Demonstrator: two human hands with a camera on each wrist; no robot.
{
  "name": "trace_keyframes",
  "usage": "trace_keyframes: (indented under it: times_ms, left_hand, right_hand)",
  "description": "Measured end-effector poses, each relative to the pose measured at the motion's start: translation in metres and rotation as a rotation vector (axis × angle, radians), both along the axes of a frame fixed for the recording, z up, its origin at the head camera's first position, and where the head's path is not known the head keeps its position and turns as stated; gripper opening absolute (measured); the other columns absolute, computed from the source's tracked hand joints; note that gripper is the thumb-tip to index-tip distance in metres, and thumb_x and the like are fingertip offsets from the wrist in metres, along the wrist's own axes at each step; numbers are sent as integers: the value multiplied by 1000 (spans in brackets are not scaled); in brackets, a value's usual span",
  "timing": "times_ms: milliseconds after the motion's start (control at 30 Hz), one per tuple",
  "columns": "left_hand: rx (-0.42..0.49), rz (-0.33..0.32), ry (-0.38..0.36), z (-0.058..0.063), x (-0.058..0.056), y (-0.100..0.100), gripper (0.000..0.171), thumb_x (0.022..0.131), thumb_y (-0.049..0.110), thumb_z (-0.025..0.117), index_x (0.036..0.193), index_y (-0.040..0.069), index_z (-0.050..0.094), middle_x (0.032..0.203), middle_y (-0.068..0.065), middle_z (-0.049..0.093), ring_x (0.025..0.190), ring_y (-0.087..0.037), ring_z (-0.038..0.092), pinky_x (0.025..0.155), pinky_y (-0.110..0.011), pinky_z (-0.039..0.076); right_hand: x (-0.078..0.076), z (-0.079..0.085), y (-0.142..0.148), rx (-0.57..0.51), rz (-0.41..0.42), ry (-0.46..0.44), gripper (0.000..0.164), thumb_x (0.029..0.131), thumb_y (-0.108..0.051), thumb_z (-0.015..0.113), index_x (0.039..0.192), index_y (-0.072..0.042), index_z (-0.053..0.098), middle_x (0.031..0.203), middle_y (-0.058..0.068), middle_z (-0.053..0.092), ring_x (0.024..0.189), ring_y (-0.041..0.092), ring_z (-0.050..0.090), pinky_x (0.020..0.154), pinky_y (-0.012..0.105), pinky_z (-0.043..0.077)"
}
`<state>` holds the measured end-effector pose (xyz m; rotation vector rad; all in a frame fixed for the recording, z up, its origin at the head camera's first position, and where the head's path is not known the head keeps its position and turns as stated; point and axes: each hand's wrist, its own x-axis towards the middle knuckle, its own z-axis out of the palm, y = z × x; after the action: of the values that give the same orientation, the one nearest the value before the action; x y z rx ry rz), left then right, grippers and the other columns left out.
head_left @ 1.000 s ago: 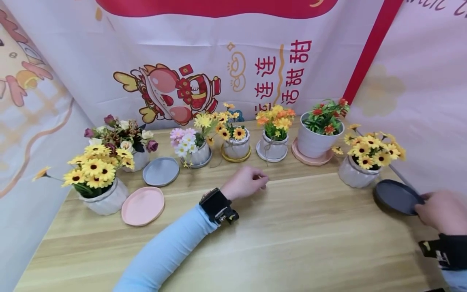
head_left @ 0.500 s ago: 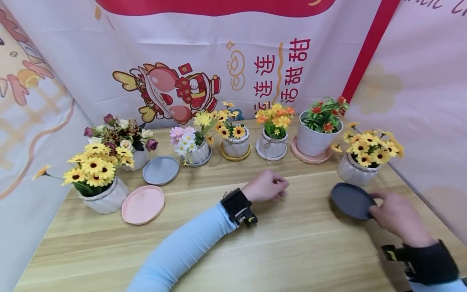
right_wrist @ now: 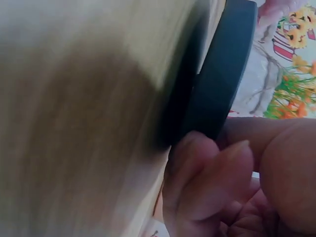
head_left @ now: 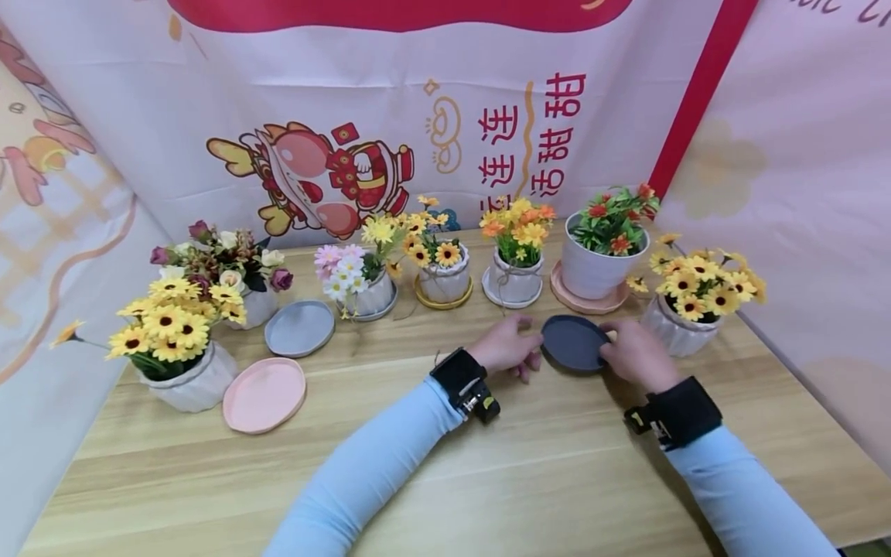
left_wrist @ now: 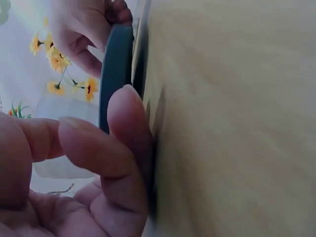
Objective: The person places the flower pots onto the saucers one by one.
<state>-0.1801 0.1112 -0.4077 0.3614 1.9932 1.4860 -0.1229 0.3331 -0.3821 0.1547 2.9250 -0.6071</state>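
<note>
A round dark grey plant saucer [head_left: 574,343] is held close over the wooden table, with its shadow below it in both wrist views. My right hand [head_left: 640,357] pinches its right rim between thumb and fingers. On the opposite side my left hand [head_left: 506,346] has its fingertips right at the left rim, fingers loosely bent. From the left wrist view, the saucer's edge [left_wrist: 116,66] shows just beyond the left fingertips [left_wrist: 127,106]. Behind the saucer, a white pot with red flowers [head_left: 604,255] stands on a pink saucer [head_left: 567,295].
To the right is a pot of yellow daisies [head_left: 685,325] without a saucer. Three small flowerpots on saucers line the back, including orange flowers [head_left: 517,271]. At left, a blue-grey saucer [head_left: 299,328] and a pink saucer [head_left: 264,394] lie beside two more pots.
My right hand has carried the dark grey saucer leftward from the table's right side to the middle. The left hand has moved right, up to the saucer's rim.
</note>
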Motion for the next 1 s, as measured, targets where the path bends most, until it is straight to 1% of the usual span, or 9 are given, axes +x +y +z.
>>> trace_keyframes:
  times_ms: [100,167,333,400,500,600,667,800,1000]
  left_hand:
    - [-15,29,-24,2,-2,6,57,101,14,54,151,0,30,77,-19,69,44,-19,57,37,-22,46]
    - [-30,38,-34,2,-4,10,57,101,13,54,152,2,29,76,-19,70,43,-19,58,36,-23,47]
    - [-21,42,-69,-1,-7,15,58,101,8,53,152,2,26,72,-20,70,42,-20,59,34,-25,48]
    - [-12,43,-73,-2,-9,17,57,101,5,52,152,2,27,70,-20,69,41,-20,59,34,-26,50]
    - [2,55,-81,-4,-11,19,56,99,1,52,151,2,30,68,-20,68,41,-20,59,37,-28,54]
    - [16,64,-94,-2,-10,20,54,99,-1,51,150,3,33,68,-22,68,42,-20,59,40,-32,57]
    - [21,64,-105,-1,-10,20,53,99,-2,51,149,3,35,69,-22,68,43,-21,60,41,-33,58]
    - [22,65,-110,0,-10,20,53,98,-3,50,149,3,36,70,-23,68,45,-21,60,41,-34,58]
    - [20,41,-114,-3,-12,18,57,98,-4,51,153,5,35,70,-22,67,47,-21,61,44,-35,60]
  right_hand:
    - [-6,-3,-2,6,11,19,42,89,-5,56,128,10,57,107,26,66,77,29,59,69,42,52]
    - [-8,-5,-2,2,16,30,42,90,-5,56,129,9,56,93,20,67,68,26,57,61,38,50]
    - [-11,-8,-1,-14,22,49,42,91,-5,55,131,8,55,63,5,51,49,19,46,47,30,39]
    - [-11,-7,0,-18,28,54,42,91,-5,55,131,8,56,63,6,50,48,19,45,46,30,38]
    - [-9,-1,4,-26,41,58,40,94,-9,55,129,9,57,76,12,60,56,19,51,51,31,43]
    - [1,12,11,-52,47,40,40,97,-14,54,129,10,57,79,13,66,60,19,57,52,32,47]
    - [11,20,22,-78,50,33,40,98,-16,54,127,11,58,71,8,65,57,17,58,50,31,48]
    - [32,31,56,-187,17,-17,37,101,-14,51,121,15,59,68,4,65,59,18,63,52,31,55]
    - [54,38,120,-248,-146,-103,49,106,-21,40,121,24,53,77,9,70,67,20,68,62,35,61]
